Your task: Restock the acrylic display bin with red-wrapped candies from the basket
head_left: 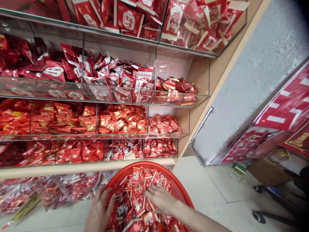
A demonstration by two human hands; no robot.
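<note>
A round red plastic basket sits on the floor in front of the shelves, filled with small red candy packets with gold and white print. Over the basket's left rim is my left hand, slightly blurred, thumb and fingers apart, with nothing seen in its grip. My right hand reaches in from the right and rests on top of the heap. Its fingers are curled down around some packets, and the fingertips are partly hidden among them.
Ahead stands a wooden shelf unit with clear-fronted compartments of red packets. Plastic bags of packets lie under its lowest board. To the right are a grey wall, a cardboard box and a black wheeled chair base.
</note>
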